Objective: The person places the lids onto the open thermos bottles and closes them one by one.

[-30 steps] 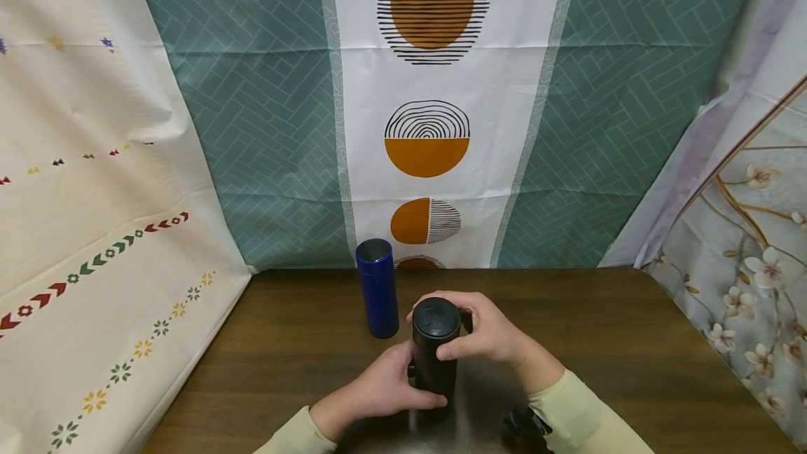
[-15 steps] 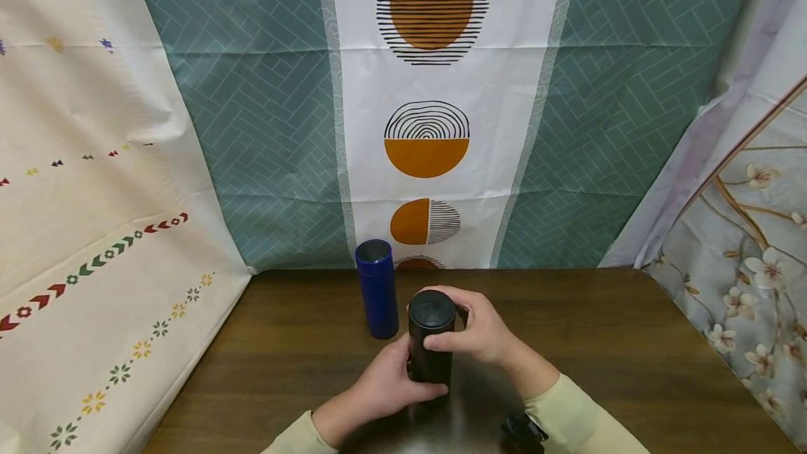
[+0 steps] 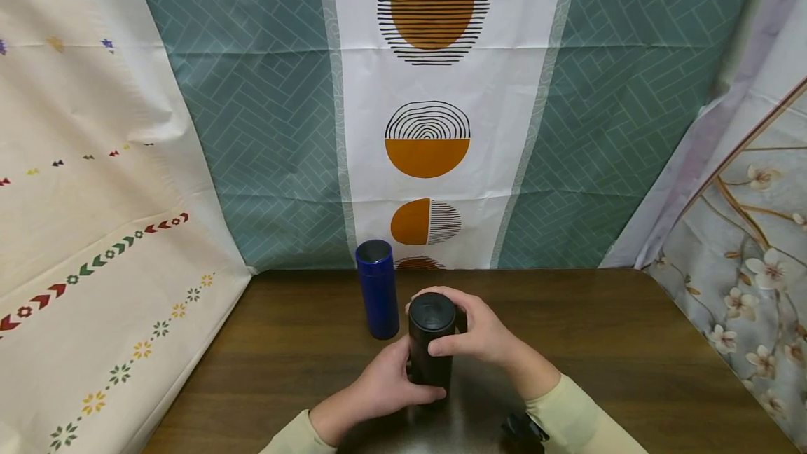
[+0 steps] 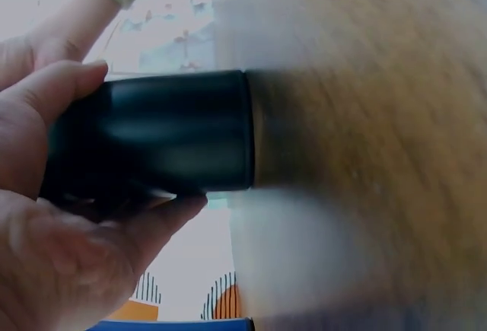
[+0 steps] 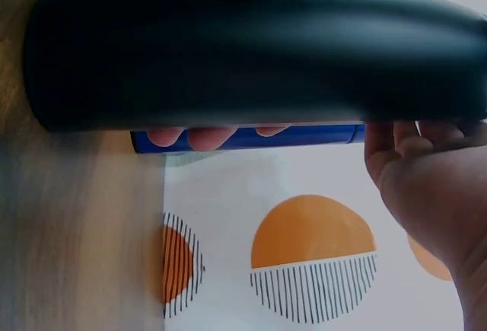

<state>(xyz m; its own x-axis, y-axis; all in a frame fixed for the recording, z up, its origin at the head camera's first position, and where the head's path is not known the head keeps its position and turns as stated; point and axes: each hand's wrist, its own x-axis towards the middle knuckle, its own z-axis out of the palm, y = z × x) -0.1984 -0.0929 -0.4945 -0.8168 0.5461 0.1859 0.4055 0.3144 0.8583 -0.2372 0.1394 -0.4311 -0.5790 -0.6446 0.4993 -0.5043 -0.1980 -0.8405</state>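
A black thermos bottle (image 3: 431, 363) stands upright between both hands, its base right at the wooden tabletop. My left hand (image 3: 386, 380) grips the bottle's lower body from the left, with the thumb toward me; the left wrist view shows the fingers (image 4: 163, 228) wrapping its other side. My right hand (image 3: 479, 333) holds the bottle near its lid (image 3: 432, 310), with the thumb across the near side and the fingers partly hidden behind. In the right wrist view, that hand (image 5: 437, 202) curls round the bottle's upper end.
A blue thermos bottle (image 3: 378, 293) stands upright just behind and left of the black one. The brown wooden table (image 3: 567, 321) ends at patterned cloth hangings (image 3: 271, 160) at the back and both sides. A small dark object (image 3: 523, 429) shows by the right sleeve.
The black thermos bottle and both hands have shifted slightly left and farther from me. My right hand's thumb has moved a little left on it. The blue thermos bottle has stayed in place.
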